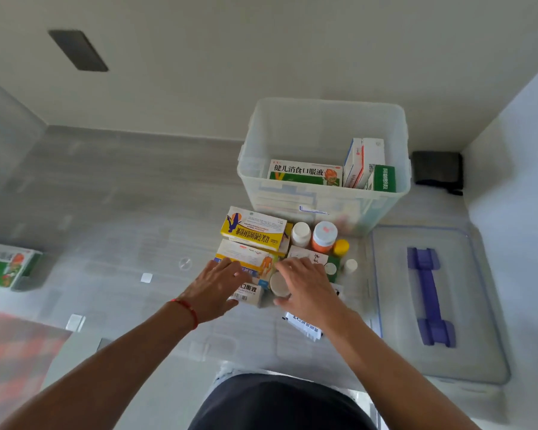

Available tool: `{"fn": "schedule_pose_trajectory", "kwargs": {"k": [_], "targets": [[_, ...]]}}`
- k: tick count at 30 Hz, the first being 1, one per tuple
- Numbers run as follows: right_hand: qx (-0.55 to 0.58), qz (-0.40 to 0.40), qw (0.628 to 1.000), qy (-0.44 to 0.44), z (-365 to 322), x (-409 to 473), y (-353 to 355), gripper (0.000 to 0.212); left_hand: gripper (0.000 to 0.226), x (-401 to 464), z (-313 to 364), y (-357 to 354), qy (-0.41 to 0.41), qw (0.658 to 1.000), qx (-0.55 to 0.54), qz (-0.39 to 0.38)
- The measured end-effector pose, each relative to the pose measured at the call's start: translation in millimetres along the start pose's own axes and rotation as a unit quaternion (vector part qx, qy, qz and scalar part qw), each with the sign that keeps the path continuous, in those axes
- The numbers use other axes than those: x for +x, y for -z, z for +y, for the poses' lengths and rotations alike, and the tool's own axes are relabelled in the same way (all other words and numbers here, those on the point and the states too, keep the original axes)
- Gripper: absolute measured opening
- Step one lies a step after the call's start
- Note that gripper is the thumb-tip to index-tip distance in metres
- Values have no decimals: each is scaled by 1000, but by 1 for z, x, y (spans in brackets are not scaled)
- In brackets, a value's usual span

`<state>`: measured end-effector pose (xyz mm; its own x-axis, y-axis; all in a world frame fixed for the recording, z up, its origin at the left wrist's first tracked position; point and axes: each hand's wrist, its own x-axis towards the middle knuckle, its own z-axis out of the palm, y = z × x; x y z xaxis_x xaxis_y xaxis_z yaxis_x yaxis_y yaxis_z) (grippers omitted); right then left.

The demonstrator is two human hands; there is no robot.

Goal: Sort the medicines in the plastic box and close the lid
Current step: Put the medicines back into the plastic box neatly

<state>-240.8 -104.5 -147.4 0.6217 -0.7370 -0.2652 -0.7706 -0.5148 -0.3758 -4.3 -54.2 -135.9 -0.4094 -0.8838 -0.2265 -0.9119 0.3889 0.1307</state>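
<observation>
The plastic box (323, 169) stands open on the floor (121, 197), just past the pile of medicines. A few medicine packs (305, 173) already stand on edge along its near wall, most likely so more can fit in beside them. The lid (479, 305) lies flat to the right with its purple handle up — out of the way until the sorting is done.

The pile sits right in front of the box, so each thing has only a short way to go. The left hand (215, 287) rests on a white pack (249, 294), fingers bent over its far edge, seemingly to pick it up. The right hand (308, 287) curls round a small round jar (279, 283). Bottles (323, 235) and a yellow pack (255, 229) wait behind — much is still left to sort.
</observation>
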Motion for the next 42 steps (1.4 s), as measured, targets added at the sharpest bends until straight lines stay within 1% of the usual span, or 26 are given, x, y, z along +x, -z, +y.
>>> {"fn": "schedule_pose_trajectory", "kwargs": {"k": [2,5,6,8,10,12,14,16,18,20,22,24,27,29,31,35,37,40,42], "targets": [[-37,-8,999,9,0,7,-4,65,49,-3,3,5,9,1000,-6,7],[-30,-9,1000,3,2,9,-10,51,52,-13,1,20,3,999,-32,23],[-25,-6,1000,3,3,8,-11,48,53,-15,-2,28,4,998,-57,29],[-17,23,1000,5,4,6,-7,42,53,-12,-7,53,14,989,-142,30],[22,57,998,0,3,0,5,42,51,-2,-12,90,8,972,-229,43],[117,85,989,-11,2,-11,26,44,49,19,-16,135,-4,961,-265,83],[225,99,969,-29,2,-23,51,46,51,48,-22,175,-21,953,-262,149],[286,119,949,-53,7,-35,78,48,55,85,-28,204,-26,946,-251,203],[320,163,931,-73,12,-45,108,48,55,130,-32,219,-19,948,-226,223],[337,224,910,-87,17,-51,138,48,53,178,-35,222,8,965,-170,200],[329,276,897,-99,20,-53,165,48,50,222,-37,211,39,983,-110,139],[324,313,886,-112,25,-51,186,43,43,255,-38,192,68,994,-45,79],[292,340,882,-144,36,-43,201,37,32,285,-39,163,108,993,44,24],[275,341,885,-158,44,-34,206,37,29,296,-44,147,110,988,111,2],[265,335,889,-165,51,-23,209,36,29,303,-53,133,102,982,161,-4],[225,312,909,-161,72,6,215,38,26,309,-52,118,105,975,196,21],[164,291,930,-153,87,33,216,42,25,312,-48,117,121,975,180,40],[57,221,965,-127,104,86,214,46,22,310,-52,115,133,979,155,25],[-4,179,979,-99,112,120,209,45,19,306,-54,116,141,978,150,15]]}}
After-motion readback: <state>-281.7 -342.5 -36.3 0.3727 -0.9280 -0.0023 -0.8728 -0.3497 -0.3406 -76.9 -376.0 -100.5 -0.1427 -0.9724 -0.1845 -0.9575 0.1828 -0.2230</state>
